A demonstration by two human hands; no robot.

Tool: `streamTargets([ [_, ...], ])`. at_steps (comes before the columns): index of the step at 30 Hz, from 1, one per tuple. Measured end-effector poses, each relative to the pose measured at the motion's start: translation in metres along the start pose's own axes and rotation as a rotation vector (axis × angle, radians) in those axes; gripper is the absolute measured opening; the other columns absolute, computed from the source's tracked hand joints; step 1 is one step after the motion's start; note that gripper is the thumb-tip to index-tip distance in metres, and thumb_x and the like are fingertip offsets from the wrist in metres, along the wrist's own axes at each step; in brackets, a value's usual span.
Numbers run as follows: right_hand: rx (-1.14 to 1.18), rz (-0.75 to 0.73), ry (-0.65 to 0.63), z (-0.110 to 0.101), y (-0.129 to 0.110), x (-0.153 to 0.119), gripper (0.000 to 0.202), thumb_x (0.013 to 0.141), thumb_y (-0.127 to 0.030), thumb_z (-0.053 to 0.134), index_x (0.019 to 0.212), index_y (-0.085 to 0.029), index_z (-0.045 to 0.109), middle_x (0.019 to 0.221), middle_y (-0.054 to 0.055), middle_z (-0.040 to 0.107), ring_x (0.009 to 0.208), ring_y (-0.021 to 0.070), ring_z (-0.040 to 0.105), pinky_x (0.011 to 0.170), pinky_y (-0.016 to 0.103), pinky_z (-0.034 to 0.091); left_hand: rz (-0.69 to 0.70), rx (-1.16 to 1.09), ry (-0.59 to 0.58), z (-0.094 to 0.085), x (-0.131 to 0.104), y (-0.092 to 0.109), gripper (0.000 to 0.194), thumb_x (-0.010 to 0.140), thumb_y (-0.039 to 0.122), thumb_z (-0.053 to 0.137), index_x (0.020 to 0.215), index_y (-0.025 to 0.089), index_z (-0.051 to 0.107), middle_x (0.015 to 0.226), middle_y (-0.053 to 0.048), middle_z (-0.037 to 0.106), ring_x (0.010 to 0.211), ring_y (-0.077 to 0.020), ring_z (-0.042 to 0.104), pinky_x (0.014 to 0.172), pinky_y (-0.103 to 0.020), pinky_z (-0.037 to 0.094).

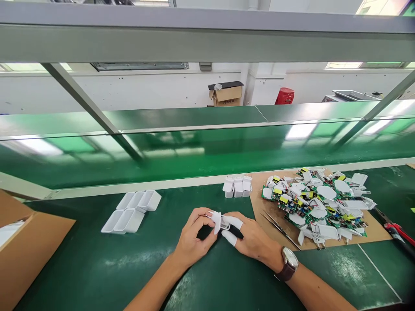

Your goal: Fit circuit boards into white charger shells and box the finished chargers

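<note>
Green table top (155, 268) spreads around my arms, with room to move between my hands and the white cups (129, 216) on the left. My left hand (194, 235) and right hand (256, 235) are close together, both pinching one small white part (219, 221) over the middle. It may be a plug piece, but my fingers hide some of it. On my right, tweezers (282, 230) lie near the edge of a brown sheet (257, 207), beside a big heap of circuit boards (324, 205). Against the far wall, a cardboard box (228, 94) has dark print too small to read. A gray machine (333, 98) says "30".
</note>
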State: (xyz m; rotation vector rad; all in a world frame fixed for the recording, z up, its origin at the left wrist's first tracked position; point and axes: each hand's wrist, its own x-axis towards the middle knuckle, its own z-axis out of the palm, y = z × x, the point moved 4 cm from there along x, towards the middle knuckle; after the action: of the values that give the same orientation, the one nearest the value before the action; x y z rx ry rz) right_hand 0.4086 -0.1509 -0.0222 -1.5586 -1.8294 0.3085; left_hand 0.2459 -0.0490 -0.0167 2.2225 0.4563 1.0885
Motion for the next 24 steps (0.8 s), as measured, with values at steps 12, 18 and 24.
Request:
streamTargets([
  [12, 0.289, 0.105, 0.031, 0.000, 0.006, 0.005, 0.028, 0.098, -0.025, 0.058, 0.125, -0.025, 0.066, 0.120, 0.010, 0.070, 0.105, 0.0237, 0.068, 0.095, 0.041, 0.058, 0.005, -0.032, -0.047, 0.003, 0.000, -0.005, 0.025, 0.091, 0.020, 0.070, 0.115, 0.024, 0.063, 0.118, -0.009, 0.058, 0.107, -0.0222, 0.067, 0.089, -0.038, 0.063],
  [18, 1.113, 0.611, 0.016, 0.018, 0.022, 0.006, 0.040, 0.086, -0.055, 0.073, 0.106, -0.021, 0.074, 0.097, 0.007, 0.076, 0.087, 0.0241, 0.071, 0.080, 0.040, 0.060, 0.032, 0.018, -0.014, 0.008, -0.008, 0.003, 0.075, 0.086, 0.041, 0.081, 0.149, 0.027, 0.043, 0.134, -0.016, 0.053, 0.118, -0.0302, 0.063, 0.088, -0.045, 0.064],
  [24, 1.358, 0.718, 0.017, 0.023, 0.010, 0.008, 0.043, 0.073, -0.056, 0.083, 0.089, -0.018, 0.075, 0.082, 0.006, 0.074, 0.079, 0.0216, 0.068, 0.068, 0.033, 0.055, 0.120, 0.039, 0.082, 0.007, -0.008, 0.007, 0.070, 0.087, 0.050, 0.079, 0.144, 0.025, 0.048, 0.119, -0.013, 0.064, 0.103, -0.0274, 0.065, 0.084, -0.044, 0.062],
])
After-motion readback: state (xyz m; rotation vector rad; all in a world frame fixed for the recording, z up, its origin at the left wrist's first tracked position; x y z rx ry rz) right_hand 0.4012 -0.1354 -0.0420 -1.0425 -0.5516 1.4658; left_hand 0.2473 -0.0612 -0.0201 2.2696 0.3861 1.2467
